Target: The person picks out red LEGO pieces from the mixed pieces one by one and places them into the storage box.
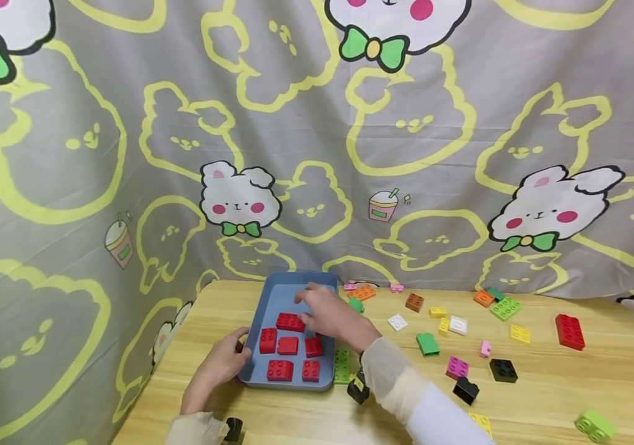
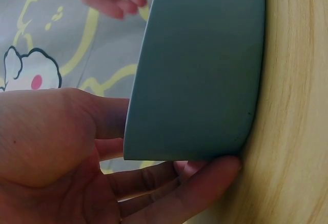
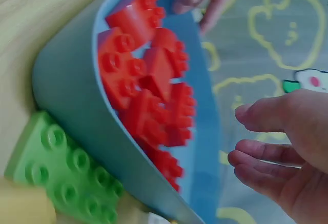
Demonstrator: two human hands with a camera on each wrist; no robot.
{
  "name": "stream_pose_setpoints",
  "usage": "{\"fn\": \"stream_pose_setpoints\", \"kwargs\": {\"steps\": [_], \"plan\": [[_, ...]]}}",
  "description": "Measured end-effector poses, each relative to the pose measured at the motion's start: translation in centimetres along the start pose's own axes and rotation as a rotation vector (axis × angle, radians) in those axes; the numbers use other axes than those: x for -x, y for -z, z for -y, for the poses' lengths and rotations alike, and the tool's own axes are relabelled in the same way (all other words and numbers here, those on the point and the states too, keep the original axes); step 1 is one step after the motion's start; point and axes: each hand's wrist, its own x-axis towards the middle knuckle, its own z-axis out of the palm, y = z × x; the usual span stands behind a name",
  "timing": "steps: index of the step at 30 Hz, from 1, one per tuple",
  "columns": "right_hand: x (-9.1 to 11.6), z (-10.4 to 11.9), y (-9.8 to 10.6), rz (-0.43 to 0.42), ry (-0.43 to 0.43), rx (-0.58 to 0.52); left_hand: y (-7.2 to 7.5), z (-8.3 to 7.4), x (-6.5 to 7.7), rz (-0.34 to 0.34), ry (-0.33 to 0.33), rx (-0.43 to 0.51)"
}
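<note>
A blue-grey tray [image 1: 301, 278] rests on the table with several red toy bricks [image 1: 288, 345] inside, mostly toward its near half. My left hand [image 1: 222, 358] grips the tray's left side; in the left wrist view the thumb reaches over the rim and fingers lie along the outer wall [image 2: 200, 75]. Over the tray's right side hovers my right hand [image 1: 330, 312], its fingers loosely bent and apart. Nothing sits between those fingers in the right wrist view, where the right hand [image 3: 287, 152] is above the red bricks [image 3: 159, 75].
Against the tray's right wall lies a light green brick [image 1: 342, 366]. Many loose bricks spread over the table's right side, among them a black one [image 1: 503, 370], a green one [image 1: 427, 344] and a large red one [image 1: 570, 332]. A patterned curtain [image 1: 306, 136] hangs behind.
</note>
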Motion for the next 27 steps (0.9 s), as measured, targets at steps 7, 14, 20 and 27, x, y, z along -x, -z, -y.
{"fn": "stream_pose_setpoints", "kwargs": {"steps": [7, 14, 20, 27], "plan": [[3.3, -0.6, 3.4, -0.118, 0.021, -0.030, 0.0, 0.1, 0.0, 0.010, 0.002, 0.006], [7.2, -2.3, 5.7, -0.298, 0.026, -0.014, 0.0, -0.1, -0.1, 0.013, 0.003, -0.011], [10.3, -3.9, 7.4, -0.411, 0.040, -0.012, 0.2, -0.1, 0.0, 0.008, -0.011, -0.005], [14.4, -6.3, 8.6, -0.502, -0.020, 0.002, 0.0, -0.1, 0.1, 0.006, -0.011, 0.005]]}}
